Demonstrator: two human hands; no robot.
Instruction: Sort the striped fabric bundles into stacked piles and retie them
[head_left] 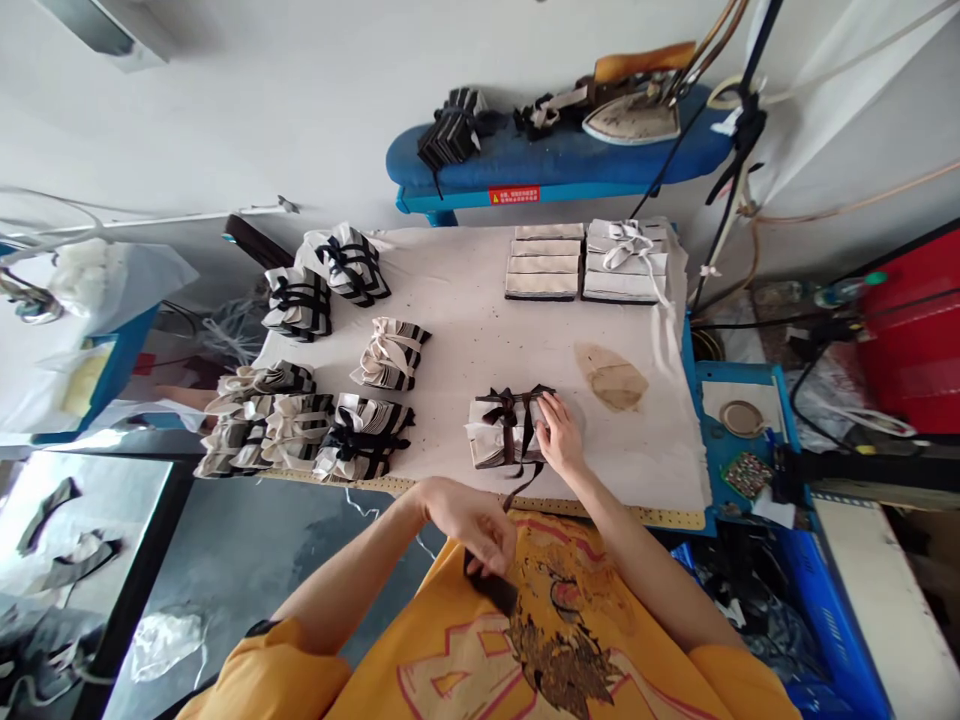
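A tied bundle of folded white fabric pieces (487,445) lies near the table's front edge, with dark strips wrapped around it and knotted on top. My right hand (559,430) rests on the bundle's right side, fingers stretched over its edge. Closer to my body, my left hand (472,525) is closed around a dark fabric strip (517,492). This strip runs from the bundle to the hand, and a dark end hangs below my fingers in front of the yellow shirt.
Several tied bundles (296,430) cover the table's left side. Stacks of pale folded pieces (544,265) stand at the back right, near a brown scorch mark (611,378). Beyond the table, an iron (634,118) sits on a blue pressing board (517,160). A blue crate (817,620) stands lower right.
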